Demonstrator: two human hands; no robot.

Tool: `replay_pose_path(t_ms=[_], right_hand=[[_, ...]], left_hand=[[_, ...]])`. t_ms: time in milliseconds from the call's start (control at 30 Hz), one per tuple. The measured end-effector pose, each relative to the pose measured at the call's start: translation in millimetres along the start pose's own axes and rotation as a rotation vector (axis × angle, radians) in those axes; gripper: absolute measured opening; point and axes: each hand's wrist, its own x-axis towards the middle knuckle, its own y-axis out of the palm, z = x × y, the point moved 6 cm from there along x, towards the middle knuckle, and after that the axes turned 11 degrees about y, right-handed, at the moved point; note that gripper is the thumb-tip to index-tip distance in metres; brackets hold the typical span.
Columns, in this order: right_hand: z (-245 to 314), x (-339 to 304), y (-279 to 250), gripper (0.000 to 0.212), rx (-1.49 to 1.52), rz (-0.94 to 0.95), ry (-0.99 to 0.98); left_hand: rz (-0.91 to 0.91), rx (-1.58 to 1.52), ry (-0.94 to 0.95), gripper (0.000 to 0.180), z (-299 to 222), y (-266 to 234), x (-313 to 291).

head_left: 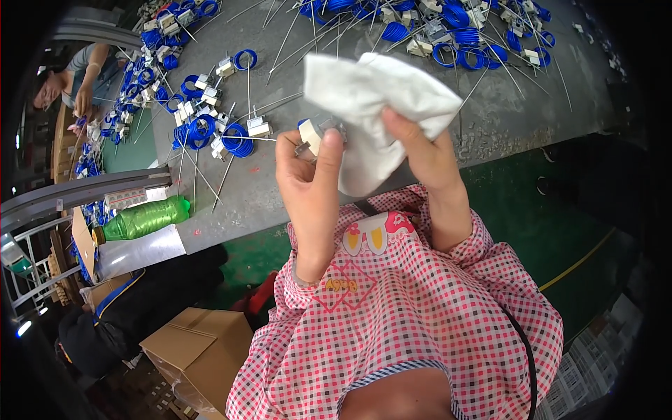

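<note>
My left hand [308,168] is closed on a small capillary thermostat, with its cream block [309,136] and metal bracket showing between thumb and fingers. The rest of that part is hidden in the palm or behind the cloth. My right hand [425,150] pinches a white cloth [374,94] between thumb and fingers. The cloth hangs down beside the left fingertips and seems to touch them. Both hands are raised above the front edge of the grey worktable [280,94]. Left of them lie similar thermostats with blue coils [238,141] and thin metal rods.
More blue-coiled thermostats [462,35] are heaped along the far side. A green plastic bottle [147,219] lies at the table's left end, below a grey metal rail [91,199]. Another person [80,77] works at far left. A cardboard box [199,350] stands on the floor.
</note>
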Motion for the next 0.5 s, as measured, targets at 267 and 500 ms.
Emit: replay_pose_path(t_ms=[267,500], right_hand=[[-3.4,4.0,14.2,0.028,-0.279,0.025,-0.042],[1.1,2.3,13.7,0.027,-0.552,-0.074,-0.315]], left_hand=[[0.021,0.137,0.02,0.024,-4.5,0.7,-2.5],[0.034,0.166,0.028,0.025,-3.4,3.2,-5.0]])
